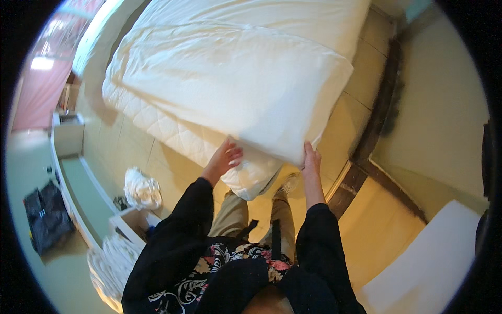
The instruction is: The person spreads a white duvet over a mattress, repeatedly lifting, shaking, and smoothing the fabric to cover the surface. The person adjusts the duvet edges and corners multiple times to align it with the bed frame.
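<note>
A white sheet [251, 83] lies over a mattress [172, 133] whose quilted side shows along the near left edge. My right hand [311, 157] is closed on the sheet at its near right corner, thumb on top. At the sheet's near edge, my left hand [227, 158] has its fingers apart and slightly curled, a little blurred, with nothing visible in them. Between my hands the sheet's edge sits over the mattress's near corner, where the quilted side bulges out just above my feet.
Tiled floor [361, 78] runs along the bed, with a dark threshold [376, 136] to the right. A crumpled white cloth [142, 189] lies on the floor at left, near an open-topped white box [135, 224]. A white panel [423, 267] lies at lower right.
</note>
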Tool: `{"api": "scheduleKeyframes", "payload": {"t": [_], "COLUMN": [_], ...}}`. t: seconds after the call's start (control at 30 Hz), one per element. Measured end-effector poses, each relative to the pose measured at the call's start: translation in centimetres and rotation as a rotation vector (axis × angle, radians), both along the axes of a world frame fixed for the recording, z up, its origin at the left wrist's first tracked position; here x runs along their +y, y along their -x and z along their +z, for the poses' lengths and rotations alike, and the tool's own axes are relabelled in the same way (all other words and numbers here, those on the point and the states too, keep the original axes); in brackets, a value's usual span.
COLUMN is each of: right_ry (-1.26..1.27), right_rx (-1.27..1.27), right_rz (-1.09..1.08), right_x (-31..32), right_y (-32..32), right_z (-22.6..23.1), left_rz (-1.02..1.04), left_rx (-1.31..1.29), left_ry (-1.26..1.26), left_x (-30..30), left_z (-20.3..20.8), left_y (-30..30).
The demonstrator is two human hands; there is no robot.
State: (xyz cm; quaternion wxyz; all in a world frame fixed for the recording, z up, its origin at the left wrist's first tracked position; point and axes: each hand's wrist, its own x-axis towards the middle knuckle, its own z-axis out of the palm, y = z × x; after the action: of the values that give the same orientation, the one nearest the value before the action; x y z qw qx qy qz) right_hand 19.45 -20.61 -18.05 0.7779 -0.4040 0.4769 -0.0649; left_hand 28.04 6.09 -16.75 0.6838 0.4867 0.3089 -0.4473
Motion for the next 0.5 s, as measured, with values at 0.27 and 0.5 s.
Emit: {"api": "scheduleKeyframes", "payload": {"t": [0.27,0.5], "right_ry": [0.084,0.191], "right_rx": [-0.069,0.155], "right_rz": [-0.036,0.359], "right_x": [3.5,1.7], "right_y": [5.4,9.9], "right_z": [10.8,-0.4], "left_rz": [0.568,0.250], "left_rx": [-0.484,-0.402], "left_ry": [-0.117,-0.222], "left_x": [-7.6,-3.9], "left_z": [5.4,-1.2], "left_y": [1.4,4.8]}}
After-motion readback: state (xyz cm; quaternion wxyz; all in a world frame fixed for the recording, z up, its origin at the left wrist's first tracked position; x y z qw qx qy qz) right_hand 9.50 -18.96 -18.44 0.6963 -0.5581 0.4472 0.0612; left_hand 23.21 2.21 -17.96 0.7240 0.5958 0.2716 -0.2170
